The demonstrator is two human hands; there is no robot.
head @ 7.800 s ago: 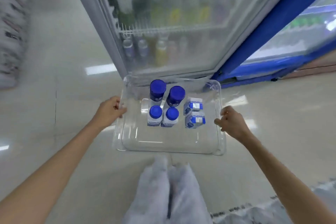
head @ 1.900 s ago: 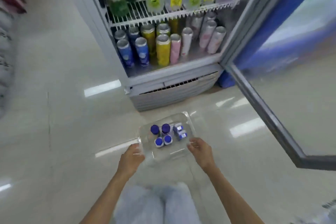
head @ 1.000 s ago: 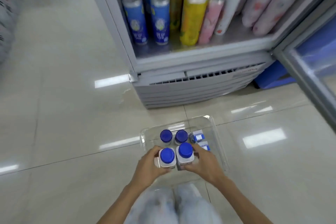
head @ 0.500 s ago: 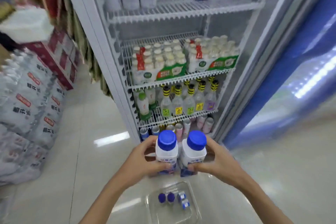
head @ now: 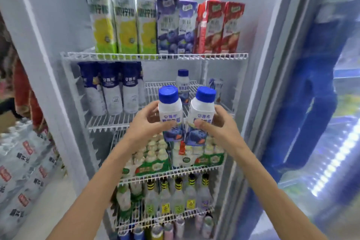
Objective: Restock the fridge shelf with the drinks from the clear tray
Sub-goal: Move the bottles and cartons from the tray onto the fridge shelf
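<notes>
Two white bottles with blue caps are held upright side by side in front of the open fridge. My left hand (head: 150, 121) grips the left bottle (head: 169, 107). My right hand (head: 218, 124) grips the right bottle (head: 202, 109). Both bottles hover just before the front edge of the second wire shelf (head: 109, 121), whose right half is mostly bare. One matching bottle (head: 182, 84) stands at the back of that shelf, beside a small carton (head: 216, 87). The clear tray is out of view.
Tall blue-and-white cartons (head: 111, 87) fill the shelf's left half. Yellow, purple and red cartons (head: 167, 27) stand on the top shelf. Lower shelves hold packed bottles (head: 155, 160) and cans. The glass door (head: 315, 103) stands open at right. Stacked water packs (head: 21, 171) sit on the left.
Both hands have lifted the two bottles from waist height up to the second shelf. The view has tilted up, and the tray on the floor has dropped out of sight.
</notes>
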